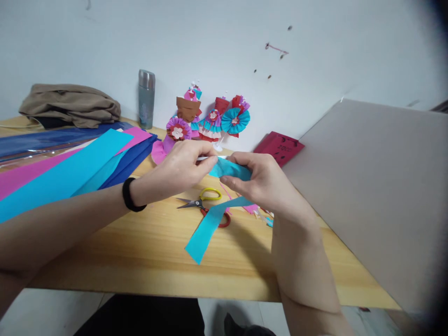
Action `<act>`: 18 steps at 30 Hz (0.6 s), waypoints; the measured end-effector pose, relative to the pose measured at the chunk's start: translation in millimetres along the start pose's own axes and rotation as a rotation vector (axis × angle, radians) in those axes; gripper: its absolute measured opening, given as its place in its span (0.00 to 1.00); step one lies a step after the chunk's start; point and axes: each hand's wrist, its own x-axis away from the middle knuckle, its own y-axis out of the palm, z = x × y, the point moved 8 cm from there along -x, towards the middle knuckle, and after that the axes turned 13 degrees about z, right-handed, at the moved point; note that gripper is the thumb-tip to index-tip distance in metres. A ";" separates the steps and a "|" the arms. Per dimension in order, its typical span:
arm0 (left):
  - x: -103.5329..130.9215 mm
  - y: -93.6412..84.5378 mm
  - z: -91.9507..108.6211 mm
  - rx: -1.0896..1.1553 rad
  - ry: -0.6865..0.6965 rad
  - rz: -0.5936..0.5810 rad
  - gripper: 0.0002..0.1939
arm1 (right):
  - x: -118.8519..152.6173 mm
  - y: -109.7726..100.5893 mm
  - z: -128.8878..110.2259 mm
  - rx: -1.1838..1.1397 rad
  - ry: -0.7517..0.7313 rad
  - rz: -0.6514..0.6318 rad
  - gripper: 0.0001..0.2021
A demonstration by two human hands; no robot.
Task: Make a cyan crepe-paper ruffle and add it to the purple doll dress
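Wood, pale yellow and smoothly grained, forms the desk (pixel 150 261), and above the middle of its front half hangs the loose tail of a flat, matte turquoise paper-like strip (pixel 210 223). That strip is already cut to a narrow band with a slanting end; the long tail is still ungathered. Under it lie steel scissors with one yellow and one red loop handle (pixel 198 203), blades spread, beside small pink, white and turquoise scraps (pixel 250 208).

Above these, the right hand (pixel 261 176) grips the bunched part of the strip between thumb and fingers, while the left hand (pixel 189 164) pinches its other side; something slim and white there is too small to identify. The shaping looks only partly done.

Toward the left edge, long, crisp turquoise, pink and blue sheets (pixel 91 156) fan out uncut. Along the back edge, pleated turquoise and purple rosettes with pale flower centres (pixel 236 121) look finished, near a grey-green metal-topped flask (pixel 146 102).
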 end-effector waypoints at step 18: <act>-1.3 1.3 -4.2 0.041 0.008 -0.006 0.10 | 0.5 -4.6 8.2 -0.211 0.148 0.054 0.15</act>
